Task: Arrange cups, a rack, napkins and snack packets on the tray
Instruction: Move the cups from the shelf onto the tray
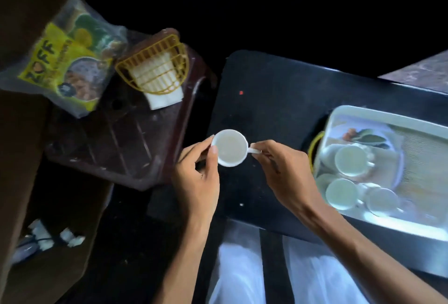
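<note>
Count: 4 cups (230, 147), 1 tray (388, 115), 1 yellow rack (155, 61), 1 napkin stack (164, 100), 1 readable snack packet (58, 61).

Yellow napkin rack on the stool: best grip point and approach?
Likely pinch the yellow rack through its slats at the far-right rim, coming from above and the right. It lies slatted face up on the stool, the snack packet crowds its left, and the napkins stick out loose at the near end.
</note>
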Demonstrator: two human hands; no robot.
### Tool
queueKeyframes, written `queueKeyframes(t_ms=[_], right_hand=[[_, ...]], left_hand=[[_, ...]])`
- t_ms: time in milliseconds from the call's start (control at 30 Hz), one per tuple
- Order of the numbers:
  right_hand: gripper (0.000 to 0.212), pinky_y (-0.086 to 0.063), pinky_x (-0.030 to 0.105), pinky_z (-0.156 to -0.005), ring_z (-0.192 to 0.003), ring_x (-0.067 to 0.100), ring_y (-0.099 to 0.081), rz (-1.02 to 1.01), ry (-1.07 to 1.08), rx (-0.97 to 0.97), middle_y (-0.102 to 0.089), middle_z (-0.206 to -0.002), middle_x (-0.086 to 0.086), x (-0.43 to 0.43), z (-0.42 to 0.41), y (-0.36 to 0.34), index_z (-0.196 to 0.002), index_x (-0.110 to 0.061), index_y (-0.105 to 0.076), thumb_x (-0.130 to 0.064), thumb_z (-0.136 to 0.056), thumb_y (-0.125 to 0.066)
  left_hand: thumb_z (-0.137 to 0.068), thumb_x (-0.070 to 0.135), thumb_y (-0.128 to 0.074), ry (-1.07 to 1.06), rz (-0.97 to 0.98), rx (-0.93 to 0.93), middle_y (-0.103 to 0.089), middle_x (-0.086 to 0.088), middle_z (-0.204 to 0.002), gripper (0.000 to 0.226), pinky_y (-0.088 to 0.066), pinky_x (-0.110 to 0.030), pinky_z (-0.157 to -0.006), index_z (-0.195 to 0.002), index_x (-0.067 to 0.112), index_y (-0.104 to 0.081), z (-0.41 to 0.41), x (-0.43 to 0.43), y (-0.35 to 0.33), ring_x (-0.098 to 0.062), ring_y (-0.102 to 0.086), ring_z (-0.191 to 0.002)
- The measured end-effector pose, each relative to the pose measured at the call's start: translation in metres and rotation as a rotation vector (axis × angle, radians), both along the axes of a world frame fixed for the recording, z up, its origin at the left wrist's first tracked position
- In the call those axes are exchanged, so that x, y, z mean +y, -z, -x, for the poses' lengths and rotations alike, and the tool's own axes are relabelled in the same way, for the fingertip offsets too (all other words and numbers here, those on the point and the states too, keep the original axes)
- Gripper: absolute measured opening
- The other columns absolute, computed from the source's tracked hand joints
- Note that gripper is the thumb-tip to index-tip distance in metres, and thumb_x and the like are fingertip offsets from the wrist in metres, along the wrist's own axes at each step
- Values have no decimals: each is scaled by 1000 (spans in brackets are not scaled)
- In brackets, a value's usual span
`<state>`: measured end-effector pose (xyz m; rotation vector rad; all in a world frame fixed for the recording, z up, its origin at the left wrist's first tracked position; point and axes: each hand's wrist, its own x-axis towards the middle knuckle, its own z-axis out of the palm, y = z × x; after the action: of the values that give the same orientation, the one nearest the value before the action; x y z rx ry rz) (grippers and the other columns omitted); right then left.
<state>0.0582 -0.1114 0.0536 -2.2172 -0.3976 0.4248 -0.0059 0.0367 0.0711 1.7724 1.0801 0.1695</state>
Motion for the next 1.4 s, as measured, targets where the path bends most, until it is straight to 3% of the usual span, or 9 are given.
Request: queueKeyframes(t_ms=[100,233,333,500,567,800,967,1133,1400], right_hand=[[10,-55,30,-72,-80,9,-70,25,118,14,-74,-92,-8,-60,0,-9,-101,-17,-71,-12,-93,-67],[18,-46,7,-74,-84,-2,-65,71,228,-58,-68,-89,-16,-137,-6,-22,-101,-18,-69,-9,-86,-74],[18,-38,-3,-69,-75,-5,-62,148,267,-78,-70,-88,-13,-190,-13,-25,-100,-18,-70,-10,-85,-75],[10,-59,37,-70,-80,18,-73,173,321,-130,-74,-87,-2,-260,-28,-11,-93,-10,-69,-8,-85,-75],[10,-60,45,-72,-81,22,-74,167,328,-128,-76,-90,7,-281,-31,0,-93,-6,-69,-9,-86,-74],[11,-60,46,-72,-83,28,-73,152,283,-79,-76,-92,10,-317,-29,33,-96,-3,-68,-8,-87,-72],[15,-59,51,-72,-86,31,-73,118,250,-8,-76,-94,13,-323,-31,50,-99,0,-69,-6,-86,-73],[13,-59,49,-70,-85,30,-73,84,235,12,-76,-93,13,-321,-34,59,-98,-1,-69,-7,-87,-73],[13,-59,45,-68,-82,28,-73,80,243,15,-76,-89,10,-328,-37,70,-98,-1,-68,-6,-87,-73]], left_hand=[[-95,9,-67,73,50,-1,-70,13,-101,21,-64,-40,-80,-111,18,-79,-18,-53,-6,-9,-73,-92],[-94,8,-69,204,95,-45,-69,11,-91,22,-61,-23,-70,-110,19,-80,-43,-126,-13,4,-70,-79],[-94,11,-69,321,93,-36,-73,5,-92,21,-56,-16,-69,-109,19,-81,-62,-173,-14,-1,-70,-76],[-94,13,-67,499,62,14,-80,-2,-106,17,-58,-31,-85,-102,13,-82,-90,-234,-6,-16,-75,-93],[-93,14,-68,560,25,49,-81,-3,-103,16,-56,-33,-89,-99,13,-83,-99,-251,1,-21,-73,-106],[-94,14,-67,682,-54,179,-81,-4,-97,15,-48,-40,-106,-97,13,-82,-113,-284,22,-21,-57,-135],[-90,12,-69,733,-142,251,-81,-4,-89,14,-54,-38,-98,-92,13,-83,-117,-291,27,-26,-72,-99],[-91,13,-69,757,-200,316,-81,-6,-100,17,-58,-35,-90,-102,15,-83,-123,-292,31,-23,-73,-101],[-90,9,-68,806,-251,296,-81,-9,-92,16,-59,-40,-88,-96,11,-83,-124,-300,36,-26,-72,-100]])
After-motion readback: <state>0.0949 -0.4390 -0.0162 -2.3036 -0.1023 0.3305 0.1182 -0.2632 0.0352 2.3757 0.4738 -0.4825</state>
